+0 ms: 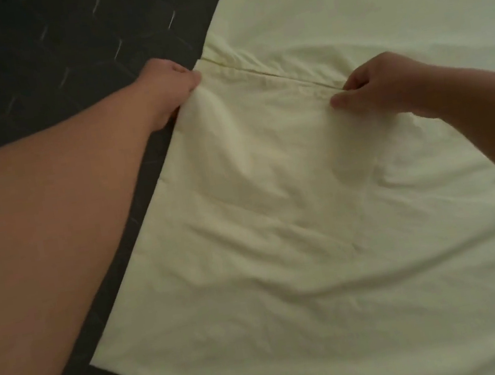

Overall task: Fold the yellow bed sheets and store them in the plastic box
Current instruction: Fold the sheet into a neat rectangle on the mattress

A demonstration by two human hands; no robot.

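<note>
The soft, wrinkled yellow sheet (291, 212) lies flat on a dark patterned surface (27, 53). The left hand (167, 87) grips its hemmed corner; the right hand (384, 83) pinches the hem.

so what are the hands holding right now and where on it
Both grip the yellow sheet along its folded-over top edge: the left hand at the corner, the right hand pinching further along the hem.

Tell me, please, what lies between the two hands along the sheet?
In the head view, only the yellow sheet lies between the left hand and right hand: its hemmed edge, nothing else.
</note>
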